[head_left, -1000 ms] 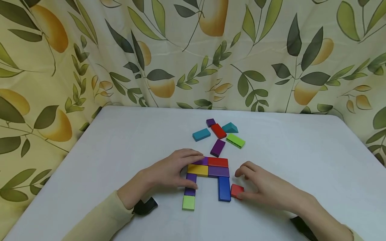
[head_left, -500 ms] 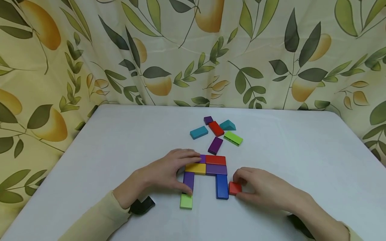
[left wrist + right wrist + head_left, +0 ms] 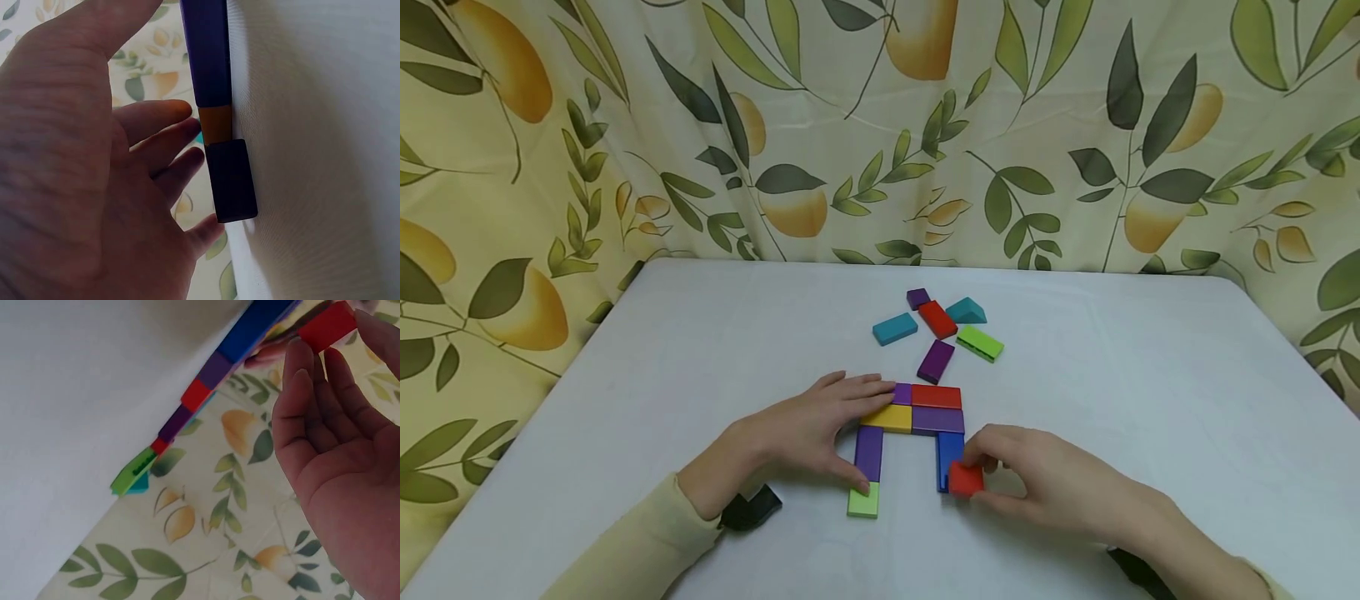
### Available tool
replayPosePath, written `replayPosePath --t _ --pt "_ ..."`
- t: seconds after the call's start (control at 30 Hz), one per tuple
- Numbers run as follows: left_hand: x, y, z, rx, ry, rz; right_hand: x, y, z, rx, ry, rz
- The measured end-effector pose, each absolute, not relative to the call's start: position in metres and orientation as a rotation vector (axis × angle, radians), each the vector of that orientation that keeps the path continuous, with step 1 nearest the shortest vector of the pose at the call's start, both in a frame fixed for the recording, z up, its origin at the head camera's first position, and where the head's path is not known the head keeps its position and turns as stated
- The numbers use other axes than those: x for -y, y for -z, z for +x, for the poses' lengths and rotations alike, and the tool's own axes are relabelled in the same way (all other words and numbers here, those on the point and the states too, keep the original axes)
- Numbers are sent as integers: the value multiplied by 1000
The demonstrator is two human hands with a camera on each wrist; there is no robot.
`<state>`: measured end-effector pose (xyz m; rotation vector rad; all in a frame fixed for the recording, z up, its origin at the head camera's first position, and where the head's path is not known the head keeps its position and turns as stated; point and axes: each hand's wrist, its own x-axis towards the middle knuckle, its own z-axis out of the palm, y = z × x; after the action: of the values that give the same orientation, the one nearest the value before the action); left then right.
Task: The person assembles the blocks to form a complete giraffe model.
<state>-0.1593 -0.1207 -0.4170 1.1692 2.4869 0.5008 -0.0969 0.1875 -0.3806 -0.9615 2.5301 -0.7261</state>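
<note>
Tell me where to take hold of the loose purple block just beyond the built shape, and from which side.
Pinch the purple block across its two long sides, coming down from above. It lies flat on the table, angled, with bare cloth along both long sides; its near end sits close to the red block, so the ends are probably a poorer hold.

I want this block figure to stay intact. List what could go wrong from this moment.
1. The right hand pinches the small red block right against the blue block; a nudge could likely push that leg askew.
2. The left hand rests on the yellow block and purple block; any slide of that hand may shift them and the light green block below.
</note>
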Motion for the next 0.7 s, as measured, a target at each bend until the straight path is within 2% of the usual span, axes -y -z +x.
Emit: replayPosePath --t 0.23,0.7 --pt "120 417 -159 -2480 -491 1162 -177 388 -85 -2477 689 -1116" --pt "118 416 -159 -2476 -480 1130 -175 394 -83 -2569 525 -1192"
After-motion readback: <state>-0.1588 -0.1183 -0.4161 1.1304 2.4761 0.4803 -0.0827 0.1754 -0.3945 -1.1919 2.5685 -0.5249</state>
